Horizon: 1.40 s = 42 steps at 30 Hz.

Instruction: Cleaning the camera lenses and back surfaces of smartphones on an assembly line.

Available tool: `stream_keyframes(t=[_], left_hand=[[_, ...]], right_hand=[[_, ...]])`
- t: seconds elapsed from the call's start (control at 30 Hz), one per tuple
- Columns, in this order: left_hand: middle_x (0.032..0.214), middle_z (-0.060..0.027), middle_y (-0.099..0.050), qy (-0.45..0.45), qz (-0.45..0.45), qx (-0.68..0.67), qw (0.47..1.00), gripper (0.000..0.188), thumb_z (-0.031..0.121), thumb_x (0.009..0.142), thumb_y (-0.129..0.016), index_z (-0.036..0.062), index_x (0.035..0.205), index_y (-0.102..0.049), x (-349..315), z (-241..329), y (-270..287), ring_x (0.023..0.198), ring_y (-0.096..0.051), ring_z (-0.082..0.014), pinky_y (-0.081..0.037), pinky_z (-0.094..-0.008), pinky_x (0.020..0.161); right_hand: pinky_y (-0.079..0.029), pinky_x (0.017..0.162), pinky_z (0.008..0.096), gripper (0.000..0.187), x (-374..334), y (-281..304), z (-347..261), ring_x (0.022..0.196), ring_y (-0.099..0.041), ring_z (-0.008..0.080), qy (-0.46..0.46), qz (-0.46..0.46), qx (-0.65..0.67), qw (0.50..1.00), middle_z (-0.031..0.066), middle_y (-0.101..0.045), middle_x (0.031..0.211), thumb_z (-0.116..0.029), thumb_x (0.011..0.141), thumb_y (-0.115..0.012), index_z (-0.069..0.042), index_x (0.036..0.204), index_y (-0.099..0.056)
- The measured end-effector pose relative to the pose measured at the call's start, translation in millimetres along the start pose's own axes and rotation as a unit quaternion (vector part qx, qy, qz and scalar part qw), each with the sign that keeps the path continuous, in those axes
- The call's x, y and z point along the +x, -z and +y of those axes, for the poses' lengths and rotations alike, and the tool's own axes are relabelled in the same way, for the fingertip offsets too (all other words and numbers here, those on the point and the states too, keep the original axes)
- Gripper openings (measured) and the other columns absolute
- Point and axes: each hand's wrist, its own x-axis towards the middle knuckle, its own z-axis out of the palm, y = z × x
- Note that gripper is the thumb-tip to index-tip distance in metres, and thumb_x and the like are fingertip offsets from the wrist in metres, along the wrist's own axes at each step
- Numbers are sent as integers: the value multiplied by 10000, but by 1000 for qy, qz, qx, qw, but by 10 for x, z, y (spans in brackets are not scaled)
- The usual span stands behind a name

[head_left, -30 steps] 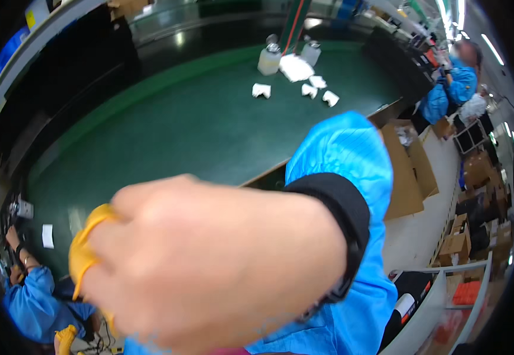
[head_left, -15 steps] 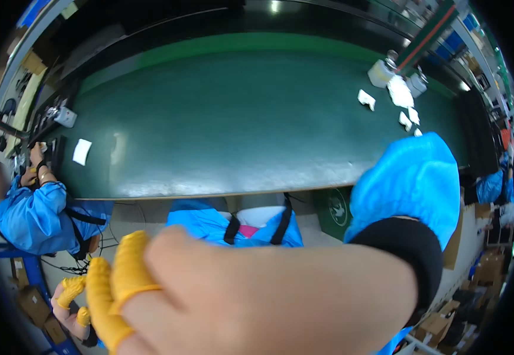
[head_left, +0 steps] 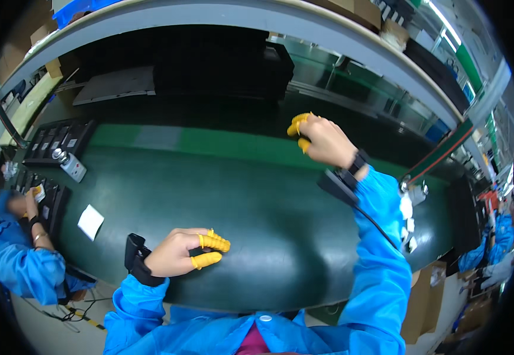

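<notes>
My left hand (head_left: 185, 253) hovers over the near left part of the dark green work table (head_left: 227, 195). Yellow finger cots cover its thumb and fingers, which stand slightly apart around nothing. Farther off, my right hand (head_left: 328, 141) is raised toward the far edge of the green mat. Its cotted fingers are bent, with a gap to the thumb, and nothing shows in them. Both wrists carry black straps with a small dark device. Nearest my left hand is a white sheet (head_left: 91, 222) lying on the table.
At the left stand a bottle with a metal cap (head_left: 70, 165) and black trays (head_left: 59, 142); a co-worker's hand (head_left: 32, 204) works there. White wipes (head_left: 406, 207) and a bottle (head_left: 417, 193) sit at right. A shelf beam (head_left: 239, 16) and dark belt (head_left: 209, 109) run beyond.
My hands have come down from close before the camera to over the table, apart from each other. The view has tilted up, showing the shelf and belt.
</notes>
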Motion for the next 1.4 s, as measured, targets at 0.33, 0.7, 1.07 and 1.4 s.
stream_keyframes(t=[0.33,0.7,1.07,1.4], left_hand=[[1217,-93,-564,83,160,-132,975,297,-4,807,-639,70,1094,-653,197,-784,-254,1116,-532,-214,-475,-323,899],[1198,-77,-580,125,132,-114,977,297,13,808,-646,87,1095,-661,233,-688,-281,1064,-556,-180,-489,-282,812],[1183,-76,-622,101,139,-122,978,248,57,839,-646,78,1086,-659,269,-808,-292,1142,-536,-202,-420,-339,993],[1117,-76,-568,33,184,-107,977,235,5,861,-602,39,1091,-635,304,-1018,-336,940,-588,-168,-527,-287,755]], right_hand=[[-420,973,386,762,1919,-1409,1850,1169,-517,340,-336,313,132,878,231,-543,1237,-428,699,-735,10,1271,-487],[-509,831,429,480,1973,-1682,1852,948,-620,394,-408,312,116,850,214,-644,1018,-260,755,-589,57,1114,-558],[-477,811,578,520,2081,-1431,1367,1044,-549,351,-367,116,794,470,136,-583,1104,-532,865,-498,-109,1166,-514],[-486,818,542,359,1528,-1102,207,983,-580,317,-383,160,816,403,98,-605,1089,-358,844,-547,-106,1098,-574]])
